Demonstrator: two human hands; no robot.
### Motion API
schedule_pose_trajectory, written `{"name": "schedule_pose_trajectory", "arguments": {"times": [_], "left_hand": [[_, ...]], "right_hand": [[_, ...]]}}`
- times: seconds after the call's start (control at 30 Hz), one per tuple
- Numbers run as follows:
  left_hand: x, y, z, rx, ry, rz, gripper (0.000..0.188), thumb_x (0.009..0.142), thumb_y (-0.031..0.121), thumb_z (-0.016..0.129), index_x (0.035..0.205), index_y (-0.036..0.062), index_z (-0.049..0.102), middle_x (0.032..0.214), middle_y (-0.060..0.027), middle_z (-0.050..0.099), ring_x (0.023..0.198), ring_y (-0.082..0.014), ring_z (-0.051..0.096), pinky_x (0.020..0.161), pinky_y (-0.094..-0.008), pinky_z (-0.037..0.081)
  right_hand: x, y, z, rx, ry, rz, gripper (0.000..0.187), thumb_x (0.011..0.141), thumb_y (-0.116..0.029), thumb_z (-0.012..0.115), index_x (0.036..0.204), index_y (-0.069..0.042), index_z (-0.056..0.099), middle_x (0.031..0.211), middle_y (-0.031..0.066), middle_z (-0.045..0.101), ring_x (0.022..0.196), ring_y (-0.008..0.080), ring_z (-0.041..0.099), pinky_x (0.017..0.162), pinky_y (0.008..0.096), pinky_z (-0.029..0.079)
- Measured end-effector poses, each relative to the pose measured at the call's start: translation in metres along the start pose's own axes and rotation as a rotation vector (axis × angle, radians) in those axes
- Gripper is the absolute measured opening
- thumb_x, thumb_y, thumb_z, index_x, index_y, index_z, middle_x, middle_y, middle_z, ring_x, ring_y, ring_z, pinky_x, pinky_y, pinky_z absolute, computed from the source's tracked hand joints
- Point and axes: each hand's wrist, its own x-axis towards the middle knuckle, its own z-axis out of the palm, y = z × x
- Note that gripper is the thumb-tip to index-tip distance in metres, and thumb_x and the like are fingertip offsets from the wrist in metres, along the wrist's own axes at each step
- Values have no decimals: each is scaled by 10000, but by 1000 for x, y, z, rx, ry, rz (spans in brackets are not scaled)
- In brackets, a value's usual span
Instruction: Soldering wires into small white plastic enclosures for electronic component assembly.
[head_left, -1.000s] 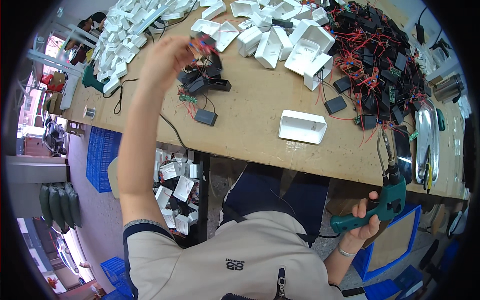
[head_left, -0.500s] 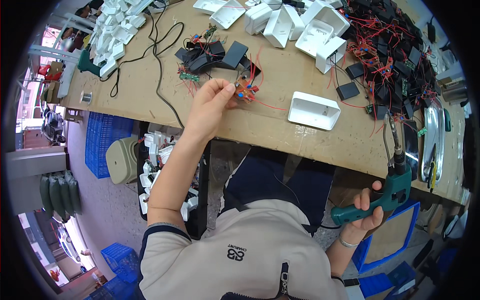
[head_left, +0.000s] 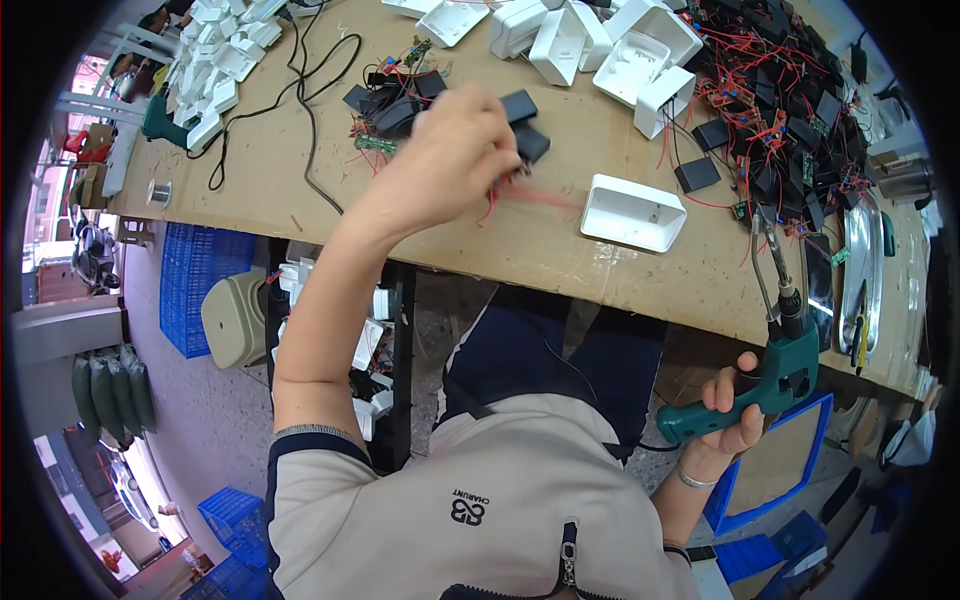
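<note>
My left hand (head_left: 455, 165) is over the bench, its fingers closed on a small circuit board (head_left: 508, 183) that is mostly hidden and blurred. Red wires trail from the board toward an open white plastic case (head_left: 632, 222). Just beyond my fingers lie black rectangular blocks (head_left: 530, 143), with more blocks and a green circuit board (head_left: 375, 144) to the left. Down at the right, my right hand (head_left: 735, 400) grips a green soldering gun (head_left: 790, 372) by its handle. Its metal tip points up over the bench edge.
A big heap of black blocks and red-wired boards (head_left: 770, 110) covers the bench's far right. White cases (head_left: 570, 45) are grouped at the back, with more piled far left (head_left: 225, 65). A black cable (head_left: 305, 90) crosses the left side, near a solder spool (head_left: 159, 192).
My left hand has turned over and shifted slightly right with the circuit board, now covering more of it. Black blocks beside it have shifted right. My right hand still holds the soldering gun.
</note>
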Motion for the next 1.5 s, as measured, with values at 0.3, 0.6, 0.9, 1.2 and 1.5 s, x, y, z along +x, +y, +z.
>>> {"name": "schedule_pose_trajectory", "arguments": {"times": [0.3,0.6,0.9,1.2,1.5], "left_hand": [[10,-13,19,27,-518,62,126,832,131,629,812,8,644,1040,-106,536,1014,-261,532,891,-372,406],[0,-13,47,-23,-246,39,174,849,157,636,835,-17,635,1018,-99,542,1037,-267,532,881,-386,427],[33,-22,30,-45,-544,162,147,853,184,644,850,37,649,958,-85,585,973,-259,562,879,-366,411],[56,-50,-20,-441,49,-65,146,927,166,591,917,22,609,963,-27,583,870,-138,569,756,-301,473],[67,-37,-27,-418,63,-147,252,924,279,618,1004,43,660,867,19,597,781,-69,475,709,-249,390]], "right_hand": [[-1,1,0,18,33,16,620,860,-88,673,1365,63,347,1302,259,497,773,210,595,679,367,550],[-1,5,3,46,29,25,637,864,-76,665,1385,54,323,1290,261,492,788,218,603,692,369,554],[-2,8,7,49,22,29,634,862,-73,664,1385,50,328,1282,264,496,787,223,611,688,373,555],[-2,4,8,-30,-22,46,627,889,-104,642,1406,17,310,1303,213,484,795,183,558,672,310,519],[3,4,12,-8,82,33,653,842,-104,691,1370,57,342,1265,240,511,783,216,606,652,354,558]]}}
